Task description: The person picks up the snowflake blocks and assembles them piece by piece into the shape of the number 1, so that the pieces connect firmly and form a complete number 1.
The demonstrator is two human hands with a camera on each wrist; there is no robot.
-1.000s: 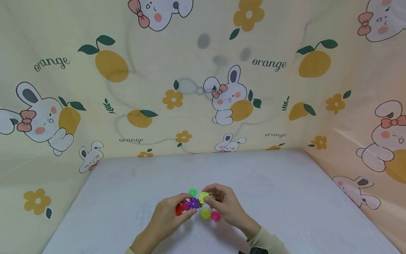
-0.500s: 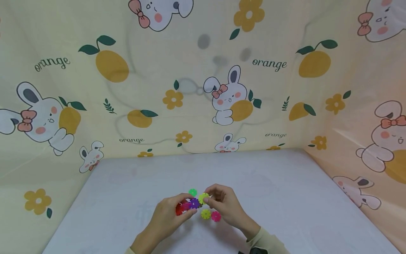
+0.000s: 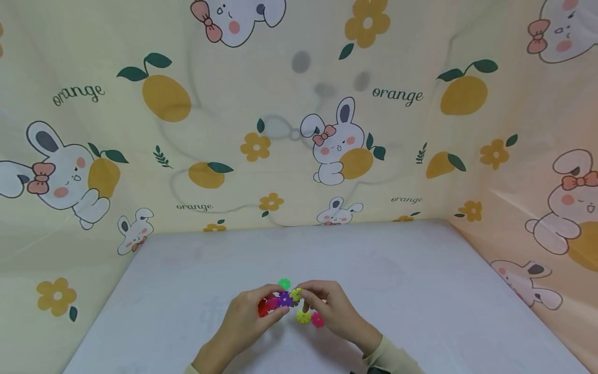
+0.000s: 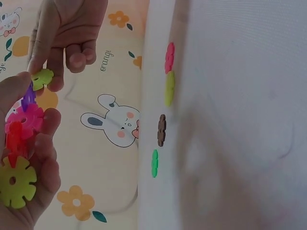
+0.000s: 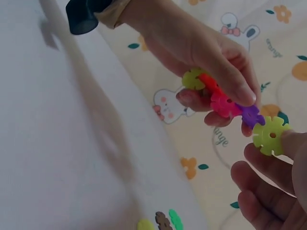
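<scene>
My left hand [image 3: 252, 314] holds a short chain of notched plastic snowflake discs between thumb and fingers. In the left wrist view the chain runs from a yellow-green disc [image 4: 25, 184] through a red disc [image 4: 15, 143] and a pink disc [image 4: 31, 117] to a purple disc [image 4: 29, 99]. With thumb and forefinger, my right hand [image 3: 338, 311] pinches another yellow-green disc [image 5: 264, 143]. Its edge meets the purple disc at the chain's end, in line with a slot. In the right wrist view the other right fingers [image 5: 261, 201] are loosely bent below.
Loose discs lie on the white table [image 3: 187, 280] beneath the hands: a green disc [image 3: 284, 283], a yellow disc [image 3: 303, 317], a pink disc [image 3: 317, 319] and a brown disc [image 4: 162, 130]. Printed cloth [image 3: 280, 176] walls the back and sides.
The yellow-green disc in my right hand has shifted slightly left against the purple disc and turned less face-on. The right fingers have come down a little; the left hand is nearly still.
</scene>
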